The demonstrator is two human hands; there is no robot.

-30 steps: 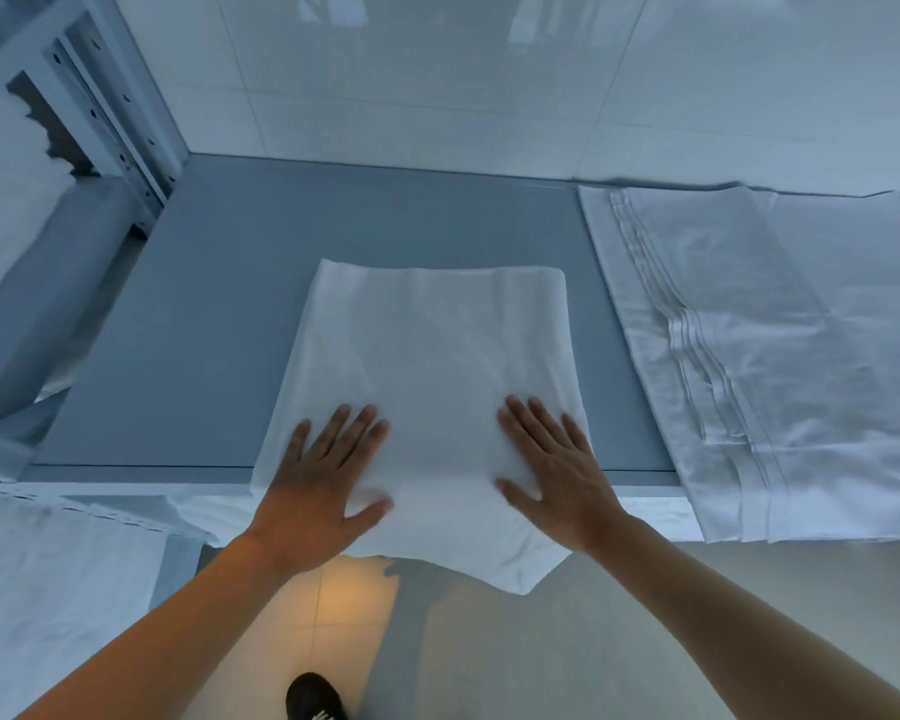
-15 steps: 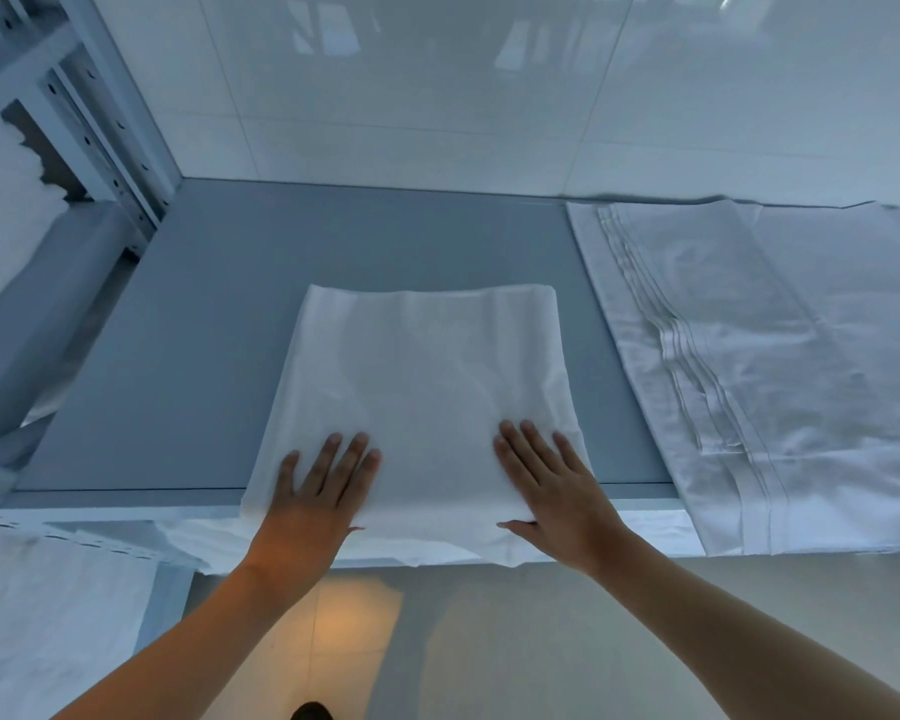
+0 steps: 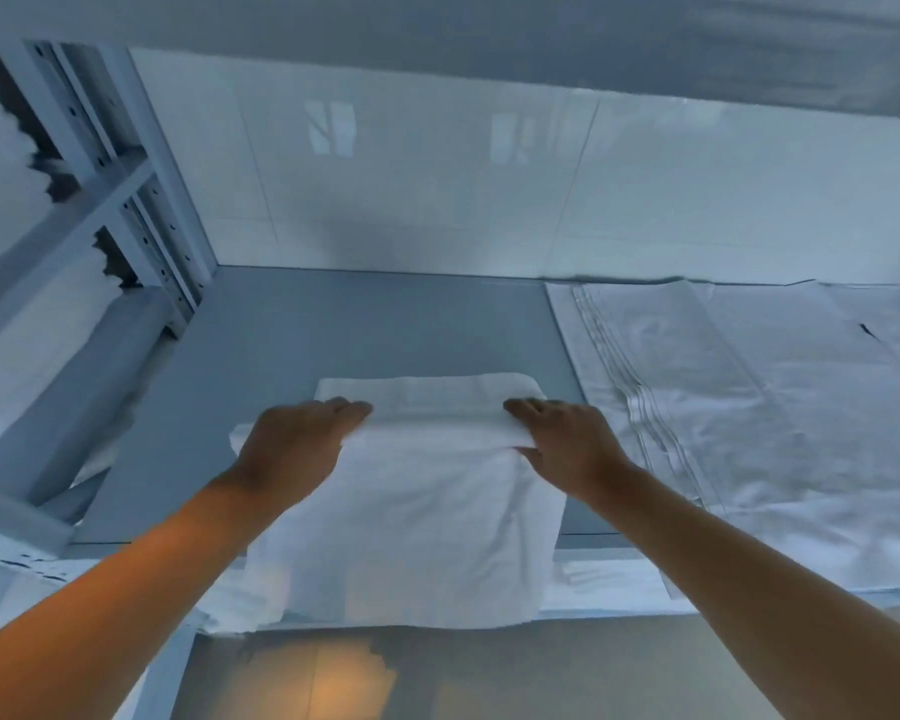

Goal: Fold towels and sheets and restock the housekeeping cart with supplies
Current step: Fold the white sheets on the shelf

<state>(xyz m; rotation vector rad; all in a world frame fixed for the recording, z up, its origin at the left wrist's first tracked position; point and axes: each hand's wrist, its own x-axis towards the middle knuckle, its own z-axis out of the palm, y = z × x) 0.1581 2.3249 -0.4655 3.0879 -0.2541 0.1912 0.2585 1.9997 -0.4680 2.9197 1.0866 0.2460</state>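
White sheet (image 3: 427, 511) fold gripped by left hand (image 3: 294, 441) and right hand (image 3: 567, 439) fingers.

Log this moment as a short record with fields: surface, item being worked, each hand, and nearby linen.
surface: grey shelf against a white tiled wall
item: white towel, partly folded, its near part hanging over the shelf's front edge
left hand: grips the towel's fold at its left end
right hand: grips the same fold at its right end
nearby linen: white sheet with stitched stripes, flat on the shelf to the right, apart from the towel
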